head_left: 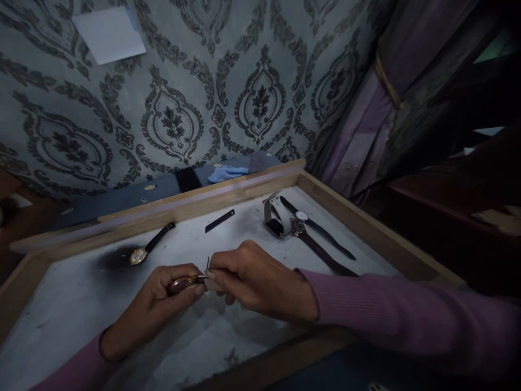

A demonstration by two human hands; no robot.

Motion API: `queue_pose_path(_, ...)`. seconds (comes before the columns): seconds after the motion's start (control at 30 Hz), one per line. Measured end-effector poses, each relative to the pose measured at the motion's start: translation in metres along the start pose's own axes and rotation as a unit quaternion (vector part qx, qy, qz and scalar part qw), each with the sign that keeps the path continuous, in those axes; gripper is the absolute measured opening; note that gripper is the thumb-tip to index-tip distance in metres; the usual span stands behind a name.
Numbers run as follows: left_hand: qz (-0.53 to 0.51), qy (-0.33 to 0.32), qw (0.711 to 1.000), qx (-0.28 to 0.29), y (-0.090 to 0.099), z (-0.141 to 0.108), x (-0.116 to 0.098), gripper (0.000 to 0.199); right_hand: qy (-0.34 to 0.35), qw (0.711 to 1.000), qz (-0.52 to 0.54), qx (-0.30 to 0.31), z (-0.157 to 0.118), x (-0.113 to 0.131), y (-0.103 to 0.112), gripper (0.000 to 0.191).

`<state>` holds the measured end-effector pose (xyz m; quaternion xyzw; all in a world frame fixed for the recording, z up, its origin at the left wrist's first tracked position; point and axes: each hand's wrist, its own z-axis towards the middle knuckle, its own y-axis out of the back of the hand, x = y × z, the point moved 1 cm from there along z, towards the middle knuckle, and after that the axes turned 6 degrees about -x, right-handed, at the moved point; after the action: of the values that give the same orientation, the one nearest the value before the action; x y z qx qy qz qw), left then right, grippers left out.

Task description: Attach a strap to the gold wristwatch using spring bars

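My left hand (pixel 169 296) pinches a round watch case (pixel 181 284) with a gold-toned rim, between thumb and fingers. My right hand (pixel 256 279) is closed close beside it, its fingertips on a small beige strip (pixel 212 284) that meets the case's edge. A short bright metal piece (pixel 201 278) shows between the case and the strip. Something thin and dark (pixel 208 263) sticks up by the right fingertips; its kind is hidden. Beyond my left hand lies a gold-toned watch (pixel 138 256) with a black strap. A flat dark blade-like strip (pixel 220 221) lies behind both hands.
A wood-framed white tray (pixel 334 217) surrounds the work. At its back right lie a smartwatch (pixel 274 226) with a pale band, a brown-strapped watch (pixel 298 228) and a dark-strapped watch (pixel 302 215). A blue cloth (pixel 228 172) sits behind the rim, before the patterned wall.
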<state>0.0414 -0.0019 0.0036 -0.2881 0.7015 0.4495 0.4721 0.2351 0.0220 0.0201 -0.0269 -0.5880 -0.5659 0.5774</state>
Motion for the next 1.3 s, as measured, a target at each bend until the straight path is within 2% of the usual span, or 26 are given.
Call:
queue_pose_path(0.4, 0.006, 0.012, 1.000, -0.009, 0.0001, -0.0011, 0.0019, 0.031, 0.014, 1.000, 0.002, 0.003, -0.0005, -0.0025, 0.0004, 0.024)
queue_pose_path(0.7, 0.035, -0.009, 0.999, -0.023, 0.0017, -0.0020, 0.0017, 0.030, 0.017, 1.000, 0.003, -0.017, -0.0025, 0.0019, 0.0020, 0.023)
queue_pose_path(0.97, 0.082, -0.052, 0.994, -0.042, 0.0012, -0.0022, -0.0031, 0.031, 0.064, 0.996, -0.036, -0.045, -0.0060, 0.0029, 0.0006, 0.023)
queue_pose_path(1.1, 0.084, -0.061, 0.994, -0.042, 0.0009, -0.0031, -0.0042, 0.029, 0.074, 0.994, -0.062, -0.045, -0.0067, 0.0038, 0.0014, 0.024)
queue_pose_path(1.3, 0.091, -0.062, 0.993, -0.050, 0.0018, -0.0032, -0.0023, 0.028, 0.080, 0.995, -0.046, -0.045, -0.0064, 0.0041, 0.0022, 0.024)
